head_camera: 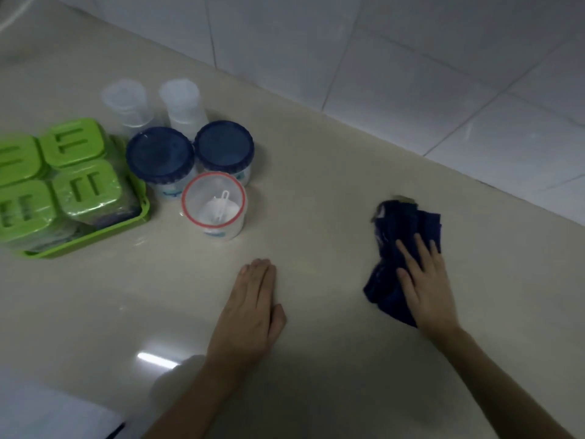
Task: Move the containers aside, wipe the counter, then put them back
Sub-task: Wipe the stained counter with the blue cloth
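Note:
My right hand (425, 280) lies flat on a crumpled dark blue cloth (399, 236), pressing it onto the beige counter (316, 185). My left hand (253, 308) rests palm down on the bare counter, fingers together, holding nothing. To the left stand the containers: two jars with dark blue lids (160, 155) (224, 146), an open clear jar with a red rim (214, 202) and a white scoop inside, and two clear plastic cups (128, 101) (183, 101) behind them. A green tray (95, 234) holds several green-lidded boxes (87, 186).
A white tiled wall (411, 74) runs along the counter's far edge, from upper left to right. Something white (47, 413) lies at the bottom left corner. A light reflection shows on the counter near my left forearm.

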Tool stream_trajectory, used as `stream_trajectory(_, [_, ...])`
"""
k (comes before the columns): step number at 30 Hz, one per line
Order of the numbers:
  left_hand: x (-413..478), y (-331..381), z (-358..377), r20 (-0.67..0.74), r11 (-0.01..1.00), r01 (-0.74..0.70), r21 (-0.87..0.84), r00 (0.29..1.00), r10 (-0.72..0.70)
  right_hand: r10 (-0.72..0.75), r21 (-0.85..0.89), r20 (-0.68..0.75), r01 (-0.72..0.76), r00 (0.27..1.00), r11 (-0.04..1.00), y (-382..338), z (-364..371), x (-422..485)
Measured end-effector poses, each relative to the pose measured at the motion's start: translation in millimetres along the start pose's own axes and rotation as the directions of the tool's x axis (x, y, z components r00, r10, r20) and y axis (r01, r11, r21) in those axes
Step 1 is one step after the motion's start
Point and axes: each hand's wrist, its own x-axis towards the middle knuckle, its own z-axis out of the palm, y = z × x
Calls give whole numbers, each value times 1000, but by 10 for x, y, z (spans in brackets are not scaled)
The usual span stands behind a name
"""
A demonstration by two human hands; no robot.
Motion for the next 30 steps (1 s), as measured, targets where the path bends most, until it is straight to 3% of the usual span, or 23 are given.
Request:
stream_trajectory(4, [19, 10, 6, 2, 999, -7, -33, 1000, 7, 151, 34, -57, -149, 987, 988, -440, 90, -56])
stream_trajectory(10, [7, 0, -105, 29, 1000, 3, -19, 1000, -3, -165, 31, 16, 164, 986, 986, -1696, 327, -11])
stream_trajectory(14, [-268, -343, -279, 124, 994, -38, 103, 992, 25, -265, 29, 46, 264, 963, 964, -1542, 266, -40])
stream_trajectory(19, [-510, -595, -392, 139, 993, -85, 78, 987, 74, -132, 36, 43, 130, 990, 991, -1025, 162, -327])
stream_trajectory(23, [-476, -557, -363, 123, 994, -71, 83, 991, 61, -55, -12, 9, 55, 998, 998, -1319, 219, -349])
stream_trajectory(28, [-482, -574, -380, 146, 997, -52, 58, 988, 43, -253, -61, 33, 254, 967, 965, -2420, 422, -188])
stream_trajectory(30, [-493, -582, -385, 158, 999, -42, 30, 987, 37, -262, -44, 35, 264, 964, 964, -2540, 434, -143])
